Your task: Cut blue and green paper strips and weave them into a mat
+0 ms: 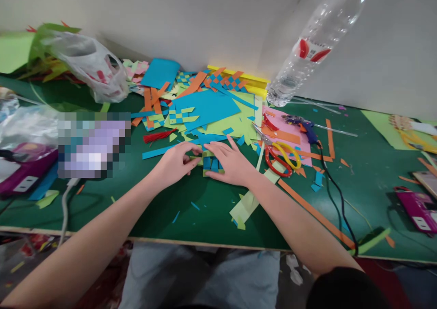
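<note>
A small woven paper piece [210,163] of blue and green strips lies on the green tabletop in front of me. My right hand [234,162] rests over its right side, with the fingers stretched out flat along the top and the thumb at the lower edge. At the left side of the weave, my left hand [177,163] has its thumb and index finger bent together around a green paper strip [196,160]. The fingers partly hide that strip. Behind both hands runs a long blue paper strip [153,153].
Scissors [278,152] with red and yellow handles lie right of my hands, near a blue glue gun [309,130]. A plastic bottle [307,49] leans on the wall. Blue paper [205,108] and several scraps lie behind. A blurred-out device [99,145] sits left.
</note>
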{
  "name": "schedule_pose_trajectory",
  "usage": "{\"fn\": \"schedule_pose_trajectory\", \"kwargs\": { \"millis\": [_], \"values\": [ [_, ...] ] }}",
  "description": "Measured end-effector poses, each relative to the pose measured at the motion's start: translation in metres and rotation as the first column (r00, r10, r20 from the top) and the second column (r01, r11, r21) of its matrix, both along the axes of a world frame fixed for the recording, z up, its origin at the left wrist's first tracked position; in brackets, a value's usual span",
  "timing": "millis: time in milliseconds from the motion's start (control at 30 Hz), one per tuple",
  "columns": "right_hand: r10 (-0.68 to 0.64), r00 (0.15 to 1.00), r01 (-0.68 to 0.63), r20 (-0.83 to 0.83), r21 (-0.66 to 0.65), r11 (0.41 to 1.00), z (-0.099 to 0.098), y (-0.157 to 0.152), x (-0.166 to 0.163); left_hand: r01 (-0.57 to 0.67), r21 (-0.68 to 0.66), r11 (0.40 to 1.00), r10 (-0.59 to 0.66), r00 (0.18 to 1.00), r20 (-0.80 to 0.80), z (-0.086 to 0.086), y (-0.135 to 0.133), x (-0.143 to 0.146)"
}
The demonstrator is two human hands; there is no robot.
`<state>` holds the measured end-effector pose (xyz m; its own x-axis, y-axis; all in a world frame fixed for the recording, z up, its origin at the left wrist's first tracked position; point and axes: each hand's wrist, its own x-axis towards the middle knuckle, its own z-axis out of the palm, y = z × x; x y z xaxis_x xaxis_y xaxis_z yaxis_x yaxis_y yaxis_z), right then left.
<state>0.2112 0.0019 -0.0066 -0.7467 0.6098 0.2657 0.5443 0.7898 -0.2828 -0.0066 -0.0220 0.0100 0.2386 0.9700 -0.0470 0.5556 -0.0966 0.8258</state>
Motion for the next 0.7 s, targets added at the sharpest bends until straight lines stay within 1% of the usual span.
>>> {"fn": "schedule_pose_trajectory", "kwargs": {
  "millis": [100,233,333,533,700],
  "values": [
    [0.0,1.0,0.0,0.0,-0.002,1.0,0.0004,-0.0002,-0.0001,0.002,0.004,1.0,-0.002,1.0,0.006,-0.001,-0.0001,0.0007],
    [0.005,1.0,-0.005,-0.006,0.0,1.0,0.0001,-0.0001,-0.0002,0.033,0.011,0.999,-0.032,0.999,-0.022,-0.0008,-0.0018,0.0007],
    [0.006,1.0,-0.006,-0.015,0.0,1.0,-0.0004,0.0,-0.0002,0.037,0.041,0.998,-0.035,0.998,-0.051,-0.0015,-0.0026,-0.0003],
    [0.004,1.0,-0.004,-0.009,-0.002,1.0,-0.0011,0.0004,-0.0002,0.055,0.148,0.987,-0.022,0.975,-0.22,-0.0018,-0.0022,-0.0007],
    [0.005,1.0,-0.005,-0.007,-0.008,1.0,-0.0017,0.001,0.0,0.053,0.126,0.991,-0.017,0.963,-0.268,-0.0001,-0.0011,0.0008]
  ]
}}
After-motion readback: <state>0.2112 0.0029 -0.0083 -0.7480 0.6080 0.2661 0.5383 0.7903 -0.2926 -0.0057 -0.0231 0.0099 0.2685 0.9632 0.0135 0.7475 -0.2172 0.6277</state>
